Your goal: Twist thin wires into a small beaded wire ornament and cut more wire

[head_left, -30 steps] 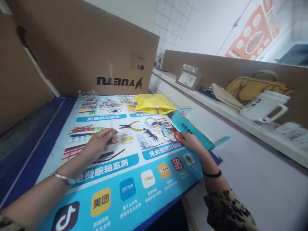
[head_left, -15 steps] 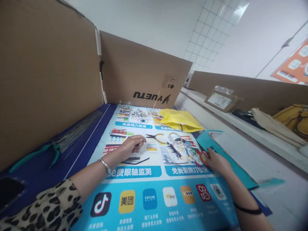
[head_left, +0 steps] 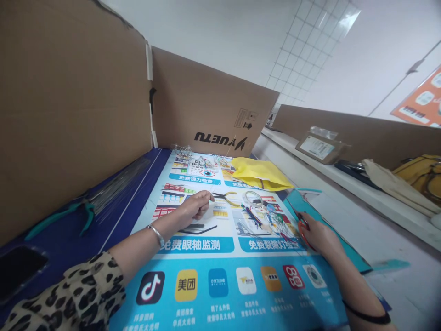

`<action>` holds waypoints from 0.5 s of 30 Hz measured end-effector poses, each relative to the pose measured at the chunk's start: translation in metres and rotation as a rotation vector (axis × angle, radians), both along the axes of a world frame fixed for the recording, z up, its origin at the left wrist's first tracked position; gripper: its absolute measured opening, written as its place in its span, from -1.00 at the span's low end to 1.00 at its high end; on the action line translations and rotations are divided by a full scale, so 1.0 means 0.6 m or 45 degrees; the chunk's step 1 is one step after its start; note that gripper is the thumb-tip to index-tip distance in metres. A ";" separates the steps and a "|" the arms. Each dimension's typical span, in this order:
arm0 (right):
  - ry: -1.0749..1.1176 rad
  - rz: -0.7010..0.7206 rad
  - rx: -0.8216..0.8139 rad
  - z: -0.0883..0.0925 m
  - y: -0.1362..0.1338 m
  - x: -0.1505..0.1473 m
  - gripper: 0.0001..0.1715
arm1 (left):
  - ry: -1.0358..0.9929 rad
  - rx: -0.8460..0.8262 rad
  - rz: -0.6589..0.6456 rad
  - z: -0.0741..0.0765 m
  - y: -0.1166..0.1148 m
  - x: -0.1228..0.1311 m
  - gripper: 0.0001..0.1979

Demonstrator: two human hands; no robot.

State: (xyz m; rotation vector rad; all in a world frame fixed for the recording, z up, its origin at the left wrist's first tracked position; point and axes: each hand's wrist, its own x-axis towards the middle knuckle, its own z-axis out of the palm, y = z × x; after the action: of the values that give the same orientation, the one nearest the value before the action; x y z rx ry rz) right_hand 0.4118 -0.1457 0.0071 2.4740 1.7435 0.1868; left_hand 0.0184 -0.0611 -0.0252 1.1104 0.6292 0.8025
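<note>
My left hand (head_left: 198,205) is closed in a pinch above the printed poster sheet (head_left: 227,264). A thin pale strand (head_left: 231,143), very faint now, seems to run up and away from its fingertips. Just beyond those fingers lie yellow-handled pliers (head_left: 227,197) with dark jaws. At the right, my right hand (head_left: 319,234) is closed around the red handles of scissors (head_left: 303,230); the blades point away from me and are partly hidden. Left of the scissors lies a tangle of coloured wires (head_left: 275,220), with a clear round coil (head_left: 253,199) beside it.
A yellow pouch (head_left: 260,174) and a teal folder (head_left: 351,250) lie on the right side. Teal-handled pliers (head_left: 57,219) and a bundle of thin wires (head_left: 115,186) rest at the left. Cardboard walls (head_left: 206,101) stand behind; a ledge (head_left: 358,177) holds a package (head_left: 320,148).
The scissors have drawn slightly right, away from the wire tangle. My left hand keeps its pinch, and the strand above it shows less clearly. The whole view has shifted a little.
</note>
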 end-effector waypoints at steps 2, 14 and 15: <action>-0.005 0.036 0.032 0.006 0.000 -0.011 -0.50 | -0.017 -0.009 -0.027 0.004 -0.001 0.000 -0.77; 1.013 0.700 0.026 0.032 0.005 -0.268 -0.59 | 0.137 -0.041 -0.222 0.020 -0.013 -0.022 -0.77; 1.071 0.769 -0.026 0.029 0.009 -0.288 -0.60 | 0.135 -0.043 -0.245 0.020 -0.015 -0.025 -0.77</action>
State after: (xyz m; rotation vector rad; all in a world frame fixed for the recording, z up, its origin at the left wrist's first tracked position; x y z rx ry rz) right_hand 0.2393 -0.1401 0.0247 2.0379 2.7217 -0.9504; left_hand 0.0035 -0.0700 -0.0131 1.1692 0.6113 0.5687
